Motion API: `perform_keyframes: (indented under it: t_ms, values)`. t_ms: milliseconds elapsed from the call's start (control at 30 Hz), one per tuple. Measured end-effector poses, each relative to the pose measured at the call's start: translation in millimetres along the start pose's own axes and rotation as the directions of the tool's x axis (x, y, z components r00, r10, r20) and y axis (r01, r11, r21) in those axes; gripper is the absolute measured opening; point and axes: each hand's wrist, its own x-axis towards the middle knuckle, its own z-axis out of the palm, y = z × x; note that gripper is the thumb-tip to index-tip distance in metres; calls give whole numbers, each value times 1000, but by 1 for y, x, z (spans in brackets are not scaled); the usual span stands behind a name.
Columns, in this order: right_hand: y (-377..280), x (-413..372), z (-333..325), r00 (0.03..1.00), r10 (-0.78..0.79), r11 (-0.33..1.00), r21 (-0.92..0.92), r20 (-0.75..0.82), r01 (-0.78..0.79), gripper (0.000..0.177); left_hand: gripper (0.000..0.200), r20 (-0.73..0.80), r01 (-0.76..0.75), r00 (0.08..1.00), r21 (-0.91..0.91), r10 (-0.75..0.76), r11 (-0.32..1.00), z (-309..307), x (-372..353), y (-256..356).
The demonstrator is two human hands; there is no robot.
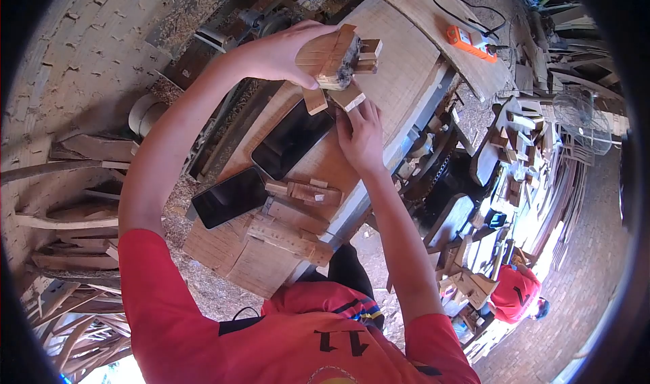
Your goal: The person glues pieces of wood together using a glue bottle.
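Observation:
A chunky wooden piece (328,57) with a dark rough edge and small blocks sticking out is over the wooden workbench (399,42). My left hand (288,53) is wrapped round its left side, thumb toward the near edge. Just below it, my right hand (362,135) is closed on a small pale wood block (348,97) touching the underside of the piece. Two dark phones lie on the bench: a larger one (291,140) by my right hand and a smaller one (230,198) nearer my body.
Several wood offcuts (291,238) lie at the bench's near end. An orange power strip (470,43) with a black cable sits at the upper right. A co-worker in red (516,293) is at the lower right. Curved wood pieces (74,228) are piled at left.

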Motion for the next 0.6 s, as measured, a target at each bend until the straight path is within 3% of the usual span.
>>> perform_keyframes:
  t_ms: [600]
  values:
    - [7,-2,5,999,-2,999,41,-54,4,35,115,-10,-21,1000,22,21,1000,3,-1,2]
